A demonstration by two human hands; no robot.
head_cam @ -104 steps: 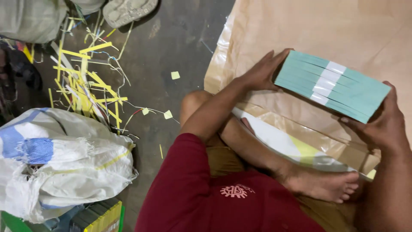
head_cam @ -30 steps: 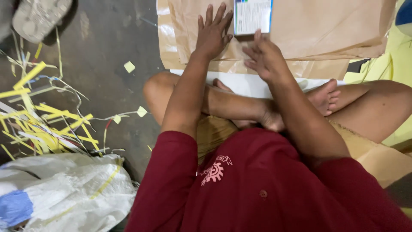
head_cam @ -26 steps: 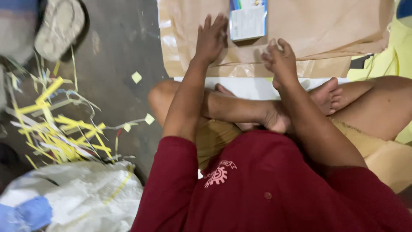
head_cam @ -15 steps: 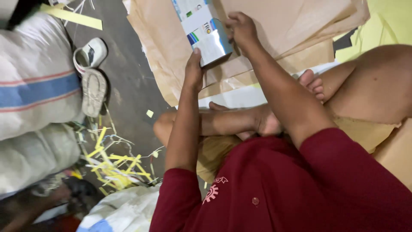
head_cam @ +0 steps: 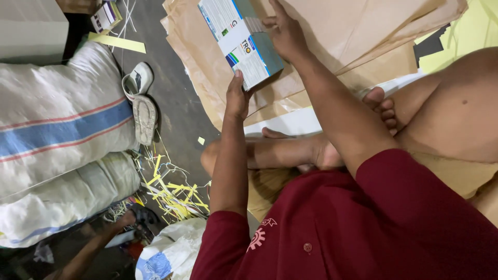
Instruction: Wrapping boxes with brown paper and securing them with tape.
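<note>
your left hand (head_cam: 237,98) pinches the near corner of the flat printed stack of sheets (head_cam: 239,37), thumb on top, and your right hand (head_cam: 284,32) lies over its far edge with fingers spread, pressing rather than clenched. the stack sits on the pile of brown paper (head_cam: 332,57) ahead of your crossed legs, tilted and partly off the surface.

the risk here is a slide: the stack's face looks glossy and slick, its teal edges show many thin layers, and a pinch at one corner could let them fan apart or skew. the brown paper beneath is creased, matte and loose, so it may shift or wrinkle under pressure. i can't quite tell whether a band binds the stack.

beside you lie woven white sacks (head_cam: 57,129) with blue stripes, coarse and bulging, a worn sandal (head_cam: 144,116), and curled yellow paper strips (head_cam: 171,192) on the dark floor.
</note>
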